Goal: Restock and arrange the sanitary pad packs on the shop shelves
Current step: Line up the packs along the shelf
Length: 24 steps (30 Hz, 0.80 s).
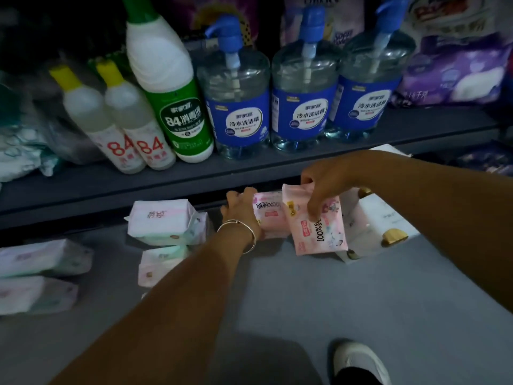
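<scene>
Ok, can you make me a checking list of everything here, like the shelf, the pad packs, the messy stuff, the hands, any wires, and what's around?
Surface: grey lower shelf, dimly lit.
Job's things: pink pack held tilted; second pink pack behind it; white-green packs stacked to the left.
Clutter: white boxes to the right.
Hands: right hand pinches the front pink pack; left hand, with bangles, rests on the second pack.
Cables: nothing seen.
Surroundings: upper shelf with disinfectant bottles and pump bottles; a white shoe below.

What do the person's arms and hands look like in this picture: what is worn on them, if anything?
Both forearms are bare, with no sleeves showing. The left hand has thin silver-coloured bangles at the wrist. The right hand shows no gloves or jewellery.
</scene>
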### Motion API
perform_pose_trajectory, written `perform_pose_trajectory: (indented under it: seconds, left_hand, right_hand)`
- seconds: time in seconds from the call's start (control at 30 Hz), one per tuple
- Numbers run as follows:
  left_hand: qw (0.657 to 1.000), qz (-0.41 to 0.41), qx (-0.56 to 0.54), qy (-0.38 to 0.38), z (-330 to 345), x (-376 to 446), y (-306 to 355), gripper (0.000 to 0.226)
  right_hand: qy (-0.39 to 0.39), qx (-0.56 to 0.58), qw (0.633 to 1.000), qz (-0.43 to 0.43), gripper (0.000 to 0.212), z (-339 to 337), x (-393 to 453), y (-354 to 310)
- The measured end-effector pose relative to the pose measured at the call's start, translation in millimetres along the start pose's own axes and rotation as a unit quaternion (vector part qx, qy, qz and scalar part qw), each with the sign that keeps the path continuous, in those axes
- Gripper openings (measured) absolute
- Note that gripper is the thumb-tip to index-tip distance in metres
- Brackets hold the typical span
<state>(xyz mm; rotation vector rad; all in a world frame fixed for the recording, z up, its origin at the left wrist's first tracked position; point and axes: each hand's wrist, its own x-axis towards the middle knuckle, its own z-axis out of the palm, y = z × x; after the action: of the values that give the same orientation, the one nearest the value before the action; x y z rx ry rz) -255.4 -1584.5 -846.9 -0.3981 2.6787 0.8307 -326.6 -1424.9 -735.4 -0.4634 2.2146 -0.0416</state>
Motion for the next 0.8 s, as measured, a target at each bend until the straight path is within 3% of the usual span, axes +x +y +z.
perform_pose_trajectory:
  seconds: [0.2, 0.33, 0.5, 0.67, 0.8]
  left_hand:
    - [0.998, -0.034, -0.053, -0.023, 19, 21, -28, 0.085]
    - [0.993, -0.079, -0.074, -0.047, 28, 35, -38, 0.101]
    - [0.991, -0.111, -0.011, -0.077, 23, 45, -52, 0.109]
    - [0.991, -0.107, -0.021, -0.083, -1, 51, -57, 0.081]
    - [0.994, -0.081, 0.011, -0.068, -29, 53, -53, 0.058]
  right_hand:
    - [-0.005, 0.017, 1.0, -0.006, 0.053, 7, 39, -3]
    - [-0.005, 0.055, 0.998, -0.003, 0.052, 11, 63, -6]
    - [-0.023, 0.122, 0.992, 0.005, 0.037, 14, 86, -11]
    - [-0.039, 0.237, 0.971, 0.017, 0.023, 17, 96, -23]
    - [-0.052, 0.336, 0.94, 0.027, 0.043, 24, 103, -34]
